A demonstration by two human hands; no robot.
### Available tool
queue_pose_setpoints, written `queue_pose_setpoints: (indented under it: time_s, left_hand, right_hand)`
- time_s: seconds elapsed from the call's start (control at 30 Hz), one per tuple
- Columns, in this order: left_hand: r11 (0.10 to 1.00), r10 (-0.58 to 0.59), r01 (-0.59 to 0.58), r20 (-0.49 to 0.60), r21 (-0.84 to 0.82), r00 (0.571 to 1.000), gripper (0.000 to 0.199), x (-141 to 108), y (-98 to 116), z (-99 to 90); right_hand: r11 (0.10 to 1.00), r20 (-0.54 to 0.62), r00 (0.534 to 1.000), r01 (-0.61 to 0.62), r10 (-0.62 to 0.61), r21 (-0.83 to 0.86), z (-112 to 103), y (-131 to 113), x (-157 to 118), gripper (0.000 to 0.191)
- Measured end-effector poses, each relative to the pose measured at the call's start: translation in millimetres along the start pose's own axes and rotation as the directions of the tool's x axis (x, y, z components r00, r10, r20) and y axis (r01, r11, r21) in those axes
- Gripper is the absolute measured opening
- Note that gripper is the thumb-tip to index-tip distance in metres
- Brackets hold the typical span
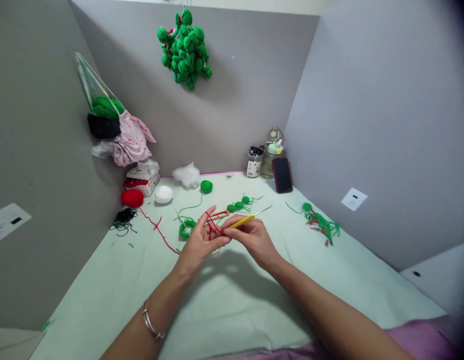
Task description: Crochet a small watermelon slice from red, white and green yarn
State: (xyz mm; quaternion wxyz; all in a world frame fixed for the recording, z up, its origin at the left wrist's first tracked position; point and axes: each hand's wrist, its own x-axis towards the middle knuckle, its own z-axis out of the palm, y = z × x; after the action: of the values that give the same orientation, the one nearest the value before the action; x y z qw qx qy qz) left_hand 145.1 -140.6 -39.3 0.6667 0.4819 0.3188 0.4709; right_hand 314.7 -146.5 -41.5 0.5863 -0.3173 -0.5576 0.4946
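My left hand (pixel 201 243) is closed on red yarn (pixel 210 231), with a strand looped over its raised index finger and its thumb meeting the right fingertips. In my right hand (pixel 255 240) is a yellow-handled crochet hook (pixel 244 221), its metal end pointing up and to the right, away from the yarn. The right fingertips also pinch the red strand beside the left thumb. Just behind the left fingers lies an orange tool (pixel 219 215), partly hidden. A coil of green yarn (pixel 187 228) rests left of it, and several small green crocheted balls (pixel 239 205) lie beyond the hands.
Farther back are a red yarn ball (pixel 132 198), white yarn ball (pixel 163 194), stuffing (pixel 186 175) and green yarn ball (pixel 206 186). Black yarn (pixel 124 219) lies left, green-red strands (pixel 322 225) right. A phone (pixel 282 175) leans near a pen cup (pixel 254 163). Partitions surround the table.
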Motion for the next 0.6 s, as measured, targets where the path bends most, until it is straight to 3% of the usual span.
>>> queue_pose_setpoints:
  time_s: [0.1, 0.2, 0.37, 0.43, 0.53, 0.6]
  left_hand:
    - [0.991, -0.015, 0.007, 0.056, 0.132, 0.998, 0.059, 1, 17, -19.5]
    - [0.969, 0.012, -0.015, 0.012, 0.246, 1.000, 0.034, -1, 40, -51.2]
    - [0.907, 0.086, -0.011, -0.160, 0.421, 0.983, 0.040, -16, 82, -115.3]
    - [0.867, 0.115, 0.018, -0.235, 0.497, 0.965, 0.042, -25, 97, -138.7]
    - [0.783, 0.094, 0.120, -0.306, 0.611, 0.948, 0.045, -41, 109, -167.2]
    - [0.700, 0.038, 0.209, -0.329, 0.683, 0.944, 0.051, -49, 110, -180.3]
  right_hand:
    - [0.993, -0.012, 0.998, -0.059, 0.061, 0.102, -10, -2, 6, 0.022]
    - [0.974, 0.039, 0.995, -0.099, 0.093, 0.202, -24, -12, 12, 0.028]
    - [0.924, 0.114, 0.993, -0.046, 0.003, 0.379, -52, -34, 8, 0.033]
    - [0.880, 0.158, 0.983, 0.008, -0.094, 0.475, -64, -40, 3, 0.031]
    - [0.734, 0.345, 0.883, 0.000, -0.319, 0.679, -79, -43, -3, 0.028]
    - [0.759, 0.468, 0.848, -0.129, -0.250, 0.639, -82, -44, -5, 0.037]
